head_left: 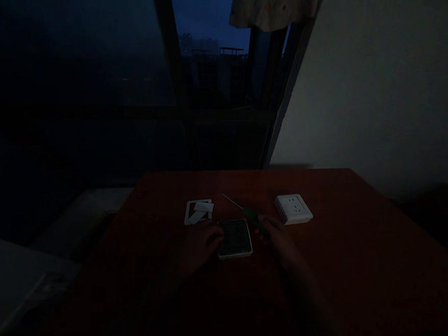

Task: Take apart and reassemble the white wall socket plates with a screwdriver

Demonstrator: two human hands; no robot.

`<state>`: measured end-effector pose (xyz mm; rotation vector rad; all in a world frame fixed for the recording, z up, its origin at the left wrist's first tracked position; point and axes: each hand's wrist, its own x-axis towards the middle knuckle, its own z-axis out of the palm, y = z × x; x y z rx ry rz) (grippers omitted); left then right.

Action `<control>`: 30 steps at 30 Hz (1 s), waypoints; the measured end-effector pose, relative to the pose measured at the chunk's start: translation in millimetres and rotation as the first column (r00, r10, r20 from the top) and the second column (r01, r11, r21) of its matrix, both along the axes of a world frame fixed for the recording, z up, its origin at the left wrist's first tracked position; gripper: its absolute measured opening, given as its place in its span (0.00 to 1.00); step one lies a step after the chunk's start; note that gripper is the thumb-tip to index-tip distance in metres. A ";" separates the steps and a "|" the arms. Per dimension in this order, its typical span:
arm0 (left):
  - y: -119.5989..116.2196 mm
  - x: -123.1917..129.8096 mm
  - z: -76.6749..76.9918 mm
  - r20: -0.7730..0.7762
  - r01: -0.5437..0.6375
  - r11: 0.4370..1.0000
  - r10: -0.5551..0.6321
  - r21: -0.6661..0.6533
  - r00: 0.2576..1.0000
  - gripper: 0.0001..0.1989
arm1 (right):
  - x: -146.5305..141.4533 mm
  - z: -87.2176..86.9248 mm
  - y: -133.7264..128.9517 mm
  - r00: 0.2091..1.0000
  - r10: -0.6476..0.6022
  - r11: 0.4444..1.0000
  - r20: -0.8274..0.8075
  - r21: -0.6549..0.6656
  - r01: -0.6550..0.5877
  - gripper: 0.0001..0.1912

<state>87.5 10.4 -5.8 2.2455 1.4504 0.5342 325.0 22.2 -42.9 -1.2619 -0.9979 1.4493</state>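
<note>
"Two hands, holding what?"

"Right hand clamps the screwdriver; left hand meets the square box at its left edge, grip unclear."

"Labels?"

"Too dark to read, even on the socket right of the screwdriver grip."

A dim room, perhaps at home: wooden table, curtain scrap, window onto buildings.

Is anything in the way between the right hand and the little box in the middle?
Nothing that I can see. The right hand holds the screwdriver just beside the box. The left hand is at its other side.
</note>
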 end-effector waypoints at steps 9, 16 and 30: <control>0.6 -1.6 1.6 -0.029 0.007 1.000 -0.008 -0.017 1.000 0.06 | -0.1 -0.7 0.7 1.000 -0.002 1.000 0.006 0.013 0.002 0.21; 0.1 6.5 16.0 -0.237 0.104 0.995 -0.102 -0.005 0.966 0.06 | 0.0 -0.3 0.1 1.000 -0.007 1.000 0.007 0.001 0.007 0.21; -0.8 22.6 41.9 -0.626 0.300 0.952 -0.194 0.066 0.755 0.09 | -0.5 1.4 -0.5 1.000 -0.003 1.000 0.027 0.008 0.003 0.22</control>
